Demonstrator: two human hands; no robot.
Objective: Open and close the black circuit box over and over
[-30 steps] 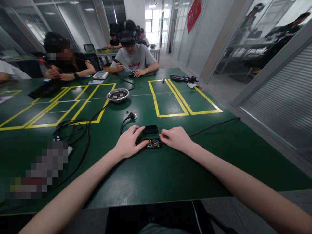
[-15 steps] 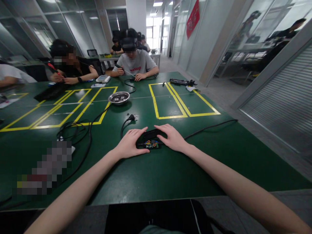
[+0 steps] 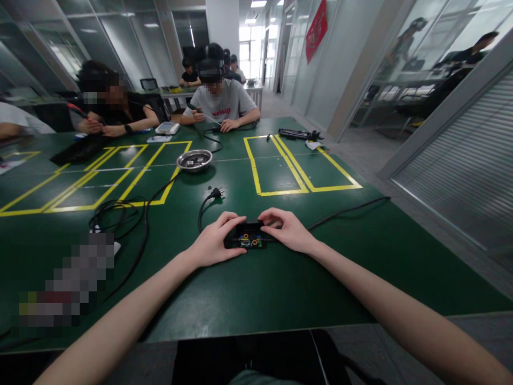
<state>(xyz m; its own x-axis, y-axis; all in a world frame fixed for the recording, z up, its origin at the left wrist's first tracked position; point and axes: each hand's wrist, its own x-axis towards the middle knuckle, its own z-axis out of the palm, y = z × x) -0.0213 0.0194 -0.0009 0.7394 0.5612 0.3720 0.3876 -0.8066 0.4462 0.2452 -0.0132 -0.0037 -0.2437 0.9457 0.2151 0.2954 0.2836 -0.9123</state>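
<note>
On the green table in front of me lies an opened black plastic case with a small circuit board point(image 3: 251, 242) in it, carrying copper-coloured coils. Behind the board a black cover point(image 3: 251, 226) is held tilted along the case's far edge. My left hand point(image 3: 211, 239) is wrapped around the left end, its thumb on the near side and its fingers at the far side. With thumb and fingers, my right hand point(image 3: 292, 231) pinches the right end of the cover. A black cable with a plug point(image 3: 217, 193) curves out past my left hand.
Beyond the plug stands a metal bowl point(image 3: 194, 160) with small metal parts. A black cable point(image 3: 348, 212) runs off to the right, and a coiled cable point(image 3: 116, 215) lies left. Yellow tape point(image 3: 282, 193) marks the table. A co-worker point(image 3: 222, 101) sits opposite with a screwdriver.
My right-hand fingers have curled in further at the cover's right end. The cover has shifted slightly and looks narrower from here. My left hand keeps its place around the case.
</note>
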